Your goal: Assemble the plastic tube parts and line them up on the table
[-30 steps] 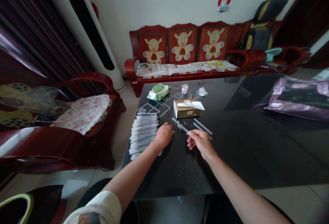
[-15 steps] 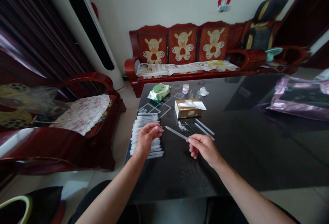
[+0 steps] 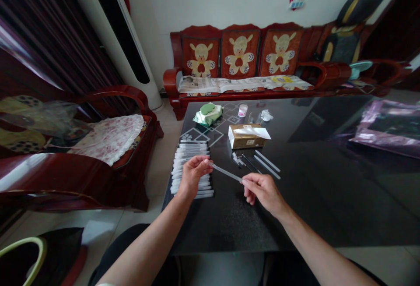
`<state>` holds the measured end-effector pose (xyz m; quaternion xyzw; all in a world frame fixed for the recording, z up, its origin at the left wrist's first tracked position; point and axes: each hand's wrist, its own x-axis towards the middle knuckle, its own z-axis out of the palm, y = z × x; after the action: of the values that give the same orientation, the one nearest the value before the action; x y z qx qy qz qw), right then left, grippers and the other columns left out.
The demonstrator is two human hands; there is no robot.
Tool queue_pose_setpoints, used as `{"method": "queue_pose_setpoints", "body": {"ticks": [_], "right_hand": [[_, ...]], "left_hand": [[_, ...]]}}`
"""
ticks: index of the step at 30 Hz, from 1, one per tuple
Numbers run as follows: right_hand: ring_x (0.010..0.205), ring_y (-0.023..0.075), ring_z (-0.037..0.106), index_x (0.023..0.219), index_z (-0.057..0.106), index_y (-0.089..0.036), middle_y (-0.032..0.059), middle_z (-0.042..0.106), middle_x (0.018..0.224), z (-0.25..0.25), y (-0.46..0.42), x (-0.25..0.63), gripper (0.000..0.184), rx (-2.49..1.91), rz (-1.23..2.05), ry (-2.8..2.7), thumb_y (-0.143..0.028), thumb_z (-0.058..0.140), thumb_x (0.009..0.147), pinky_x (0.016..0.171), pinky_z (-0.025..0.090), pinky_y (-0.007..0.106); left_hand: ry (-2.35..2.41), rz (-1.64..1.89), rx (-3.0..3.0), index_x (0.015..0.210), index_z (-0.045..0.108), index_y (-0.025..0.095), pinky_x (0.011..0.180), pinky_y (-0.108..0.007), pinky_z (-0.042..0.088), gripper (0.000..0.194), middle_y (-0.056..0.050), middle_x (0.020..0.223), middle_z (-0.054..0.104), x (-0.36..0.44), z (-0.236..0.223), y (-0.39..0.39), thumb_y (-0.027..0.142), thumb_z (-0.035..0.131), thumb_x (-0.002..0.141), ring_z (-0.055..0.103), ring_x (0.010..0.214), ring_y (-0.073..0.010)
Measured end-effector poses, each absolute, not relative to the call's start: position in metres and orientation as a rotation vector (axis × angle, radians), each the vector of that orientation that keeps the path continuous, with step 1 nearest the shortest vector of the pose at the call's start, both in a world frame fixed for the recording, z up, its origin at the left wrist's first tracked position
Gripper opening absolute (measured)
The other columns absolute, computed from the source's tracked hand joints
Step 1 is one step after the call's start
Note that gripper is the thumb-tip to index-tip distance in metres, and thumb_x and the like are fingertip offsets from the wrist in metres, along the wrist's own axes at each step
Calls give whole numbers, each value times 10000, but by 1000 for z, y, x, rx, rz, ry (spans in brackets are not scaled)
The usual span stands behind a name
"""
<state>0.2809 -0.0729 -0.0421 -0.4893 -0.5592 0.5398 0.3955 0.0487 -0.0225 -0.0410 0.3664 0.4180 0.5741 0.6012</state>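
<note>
My right hand [image 3: 260,189] pinches the near end of a slim frosted-white pen barrel [image 3: 228,173], which slants up to the left over the table. At its far end, the fingertips of my left hand [image 3: 196,173] are closed on a small whitish pen part [image 3: 210,163], now touching the barrel or around its tip; which, I cannot tell. Beneath and beside my left hand lies a row of several white pens [image 3: 188,151], partly hidden by that hand. Two loose white barrels [image 3: 267,162], small white pieces [image 3: 236,159] and thin black rods [image 3: 251,163] lie beyond my right hand.
A tissue box [image 3: 247,137] stands behind the loose parts. Farther back are a green wipes pack [image 3: 208,115], a small white cup [image 3: 243,110] and a crumpled tissue [image 3: 266,115]. A purple plastic package [image 3: 387,128] lies on the dark table [image 3: 315,203] at right.
My left hand has brought the small whitish part against the far tip of the barrel, closing the gap between them. The view has shifted slightly.
</note>
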Motion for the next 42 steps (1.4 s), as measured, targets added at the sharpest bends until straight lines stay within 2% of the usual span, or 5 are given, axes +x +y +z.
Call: {"method": "queue_pose_setpoints", "body": {"ticks": [14,21,27,34,42], "right_hand": [[446,99,566,879,635,-152,-6,603,600,-45,-75,271,264,-1340,1202,-1555,-381,504,894,383,424,177],[450,97,572,872,633,-164,-15,599,600,-46,-76,266,230,-1376,1134,-1642,-350,500,893,423,433,183],[453,96,514,844,637,-166,-33,550,559,-45,-77,263,270,-1364,1062,-1733,-361,464,919,452,378,198],[542,125,492,732,619,-183,-8,547,581,-37,-77,251,334,-1332,809,-1896,-374,434,935,546,340,231],[587,146,531,768,622,-185,16,587,625,-37,-82,241,327,-1310,839,-1865,-364,409,939,584,360,241]], "left_hand": [[1039,1337,786,975,667,106,616,-243,532,391,-89,836,707,59,-48,-24,348,768,684,649,693,-138],[1023,1368,671,798,627,124,629,-235,527,303,-46,751,688,60,-44,-26,324,797,647,629,635,-107],[1078,1448,733,769,626,136,485,-171,420,272,20,639,603,65,-41,-29,313,791,644,551,550,-73],[1070,1384,758,1018,699,121,556,-195,418,388,-14,728,636,73,-44,-35,325,744,691,533,578,-69],[1061,1448,762,1055,691,139,560,-200,378,381,-13,730,633,91,-53,-49,387,679,765,495,582,-72]]}}
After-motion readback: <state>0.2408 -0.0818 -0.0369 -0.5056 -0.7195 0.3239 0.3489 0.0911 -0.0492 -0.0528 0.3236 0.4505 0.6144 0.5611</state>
